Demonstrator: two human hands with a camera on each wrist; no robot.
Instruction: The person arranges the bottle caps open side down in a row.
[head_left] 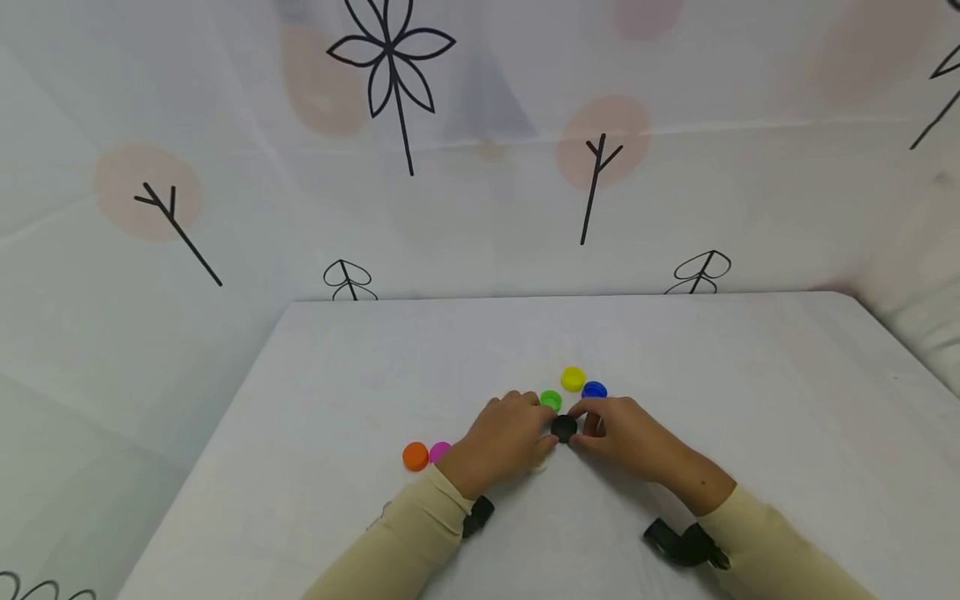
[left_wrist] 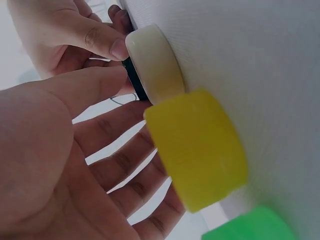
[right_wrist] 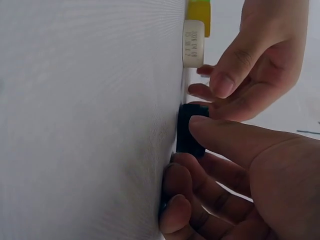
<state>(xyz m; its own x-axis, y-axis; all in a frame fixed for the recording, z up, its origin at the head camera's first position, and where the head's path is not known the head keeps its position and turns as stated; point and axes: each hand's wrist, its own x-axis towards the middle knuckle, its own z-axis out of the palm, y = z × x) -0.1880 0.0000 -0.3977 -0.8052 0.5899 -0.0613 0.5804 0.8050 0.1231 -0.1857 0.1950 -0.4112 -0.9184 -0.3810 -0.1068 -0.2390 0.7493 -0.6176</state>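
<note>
Black cap point(head_left: 564, 428), right hand point(head_left: 619, 433) pinching it, left hand point(head_left: 504, 440) splayed alongside

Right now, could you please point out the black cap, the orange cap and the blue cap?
Black cap point(head_left: 564, 428), head view: its top.
Orange cap point(head_left: 416, 457), head view: its top.
Blue cap point(head_left: 595, 390), head view: its upper side.

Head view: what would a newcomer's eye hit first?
The black cap between left hand and right hand, dark on the white table. Then, just beyond: yellow cap, blue cap, green cap. Orange cap and magenta cap lie left of the left hand.
</note>
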